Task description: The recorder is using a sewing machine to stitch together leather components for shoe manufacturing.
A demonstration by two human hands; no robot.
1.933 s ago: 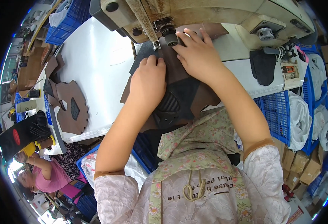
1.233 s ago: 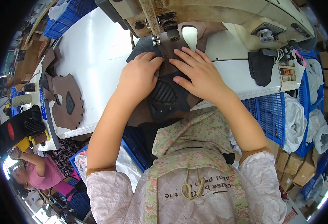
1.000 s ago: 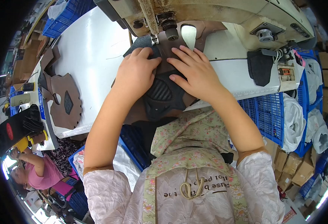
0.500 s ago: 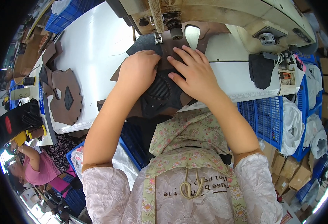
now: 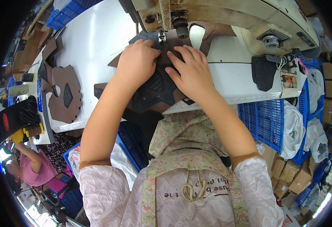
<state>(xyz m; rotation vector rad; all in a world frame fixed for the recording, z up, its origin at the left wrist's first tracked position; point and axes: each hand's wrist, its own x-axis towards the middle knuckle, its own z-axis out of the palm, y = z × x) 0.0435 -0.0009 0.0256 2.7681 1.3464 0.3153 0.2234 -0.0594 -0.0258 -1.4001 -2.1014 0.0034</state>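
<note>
A brown and black leather piece, like a shoe upper (image 5: 150, 99), lies on the white table with its far part under the presser foot (image 5: 161, 36) of a sewing machine (image 5: 226, 19). My left hand (image 5: 137, 62) is on the piece's left side, fingers bent and close together, gripping the dark leather just below the foot. Flat on the brown part lies my right hand (image 5: 192, 72), its fingers spread, right of the foot. Both hands hide much of the piece. A ribbed black panel shows between them, and the near end hangs over the table edge.
Other brown cut pieces (image 5: 64, 94) lie at the table's left. A black pad (image 5: 263, 73) sits near the right end. Blue crates (image 5: 262, 121) with white bags stand at the right, cardboard boxes (image 5: 287, 172) behind. Another person (image 5: 37, 170) works at far left.
The near end of the leather piece has swung to the left. My left hand has slid slightly forward and left, and my right hand has shifted a little left with the piece.
</note>
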